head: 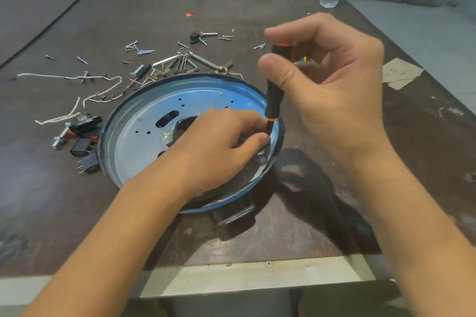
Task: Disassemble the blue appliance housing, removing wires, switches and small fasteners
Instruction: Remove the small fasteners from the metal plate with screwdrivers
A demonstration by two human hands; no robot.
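R hand [334, 80] grips screwdriver [274, 100] upright; L hand [221, 141] pinches its tip inside housing [134, 116].

A single view is given, taken from a wide-angle camera worn on the person's head. It is aimed forward and steeply down over the desk [51, 201], whose near edge is seen low in the frame and whose far edge is reached close to the top. The scene is viewed from close: both forearms are seen entering from the bottom corners, and the left hand [219, 147] and right hand [332, 80] are framed near the middle. Floor [443, 33] is caught at the far right.
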